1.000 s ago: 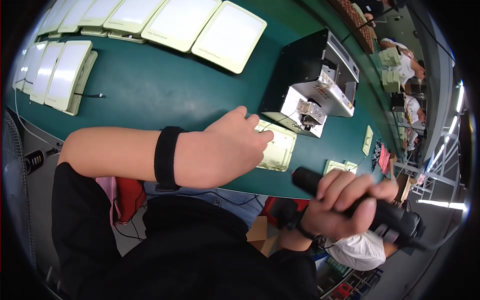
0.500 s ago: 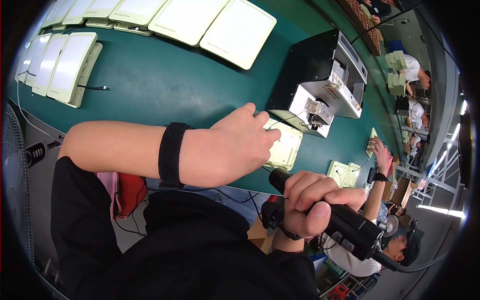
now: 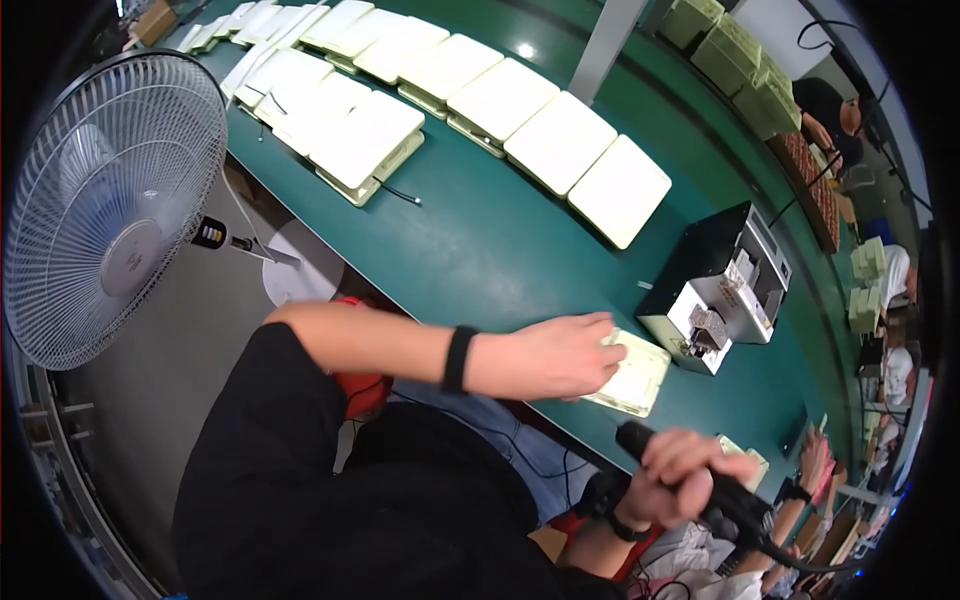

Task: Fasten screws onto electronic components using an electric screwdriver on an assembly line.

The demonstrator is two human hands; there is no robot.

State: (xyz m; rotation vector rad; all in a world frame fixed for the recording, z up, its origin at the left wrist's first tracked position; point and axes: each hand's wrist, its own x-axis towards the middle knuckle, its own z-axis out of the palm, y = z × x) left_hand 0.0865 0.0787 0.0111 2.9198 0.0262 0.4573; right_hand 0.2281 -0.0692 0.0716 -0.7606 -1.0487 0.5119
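A cream plastic housing (image 3: 640,382) lies near the front edge of the green table. My left hand (image 3: 552,356) is over its left side, with curled fingers gripping it; the fingertips are partly blurred and some are hidden. In my right hand (image 3: 678,474) is a black corded electric screwdriver (image 3: 636,438). Its nose points up and left, just below the housing, and its cable runs off from the back end. Just beyond the housing stands a black and silver box-shaped machine (image 3: 712,280) with a small metal mechanism on its front.
Rows of white-faced panels (image 3: 560,140) line the far side of the table (image 3: 460,245). A shorter stack (image 3: 365,140) trails a black cable. A standing fan (image 3: 130,220) is at the left. At the right, a co-worker's hand (image 3: 815,455) is beside more cream parts (image 3: 745,460).
The view has swung left, bringing the fan and more panels into sight. My left hand stays at the housing, and my right hand still holds the screwdriver.
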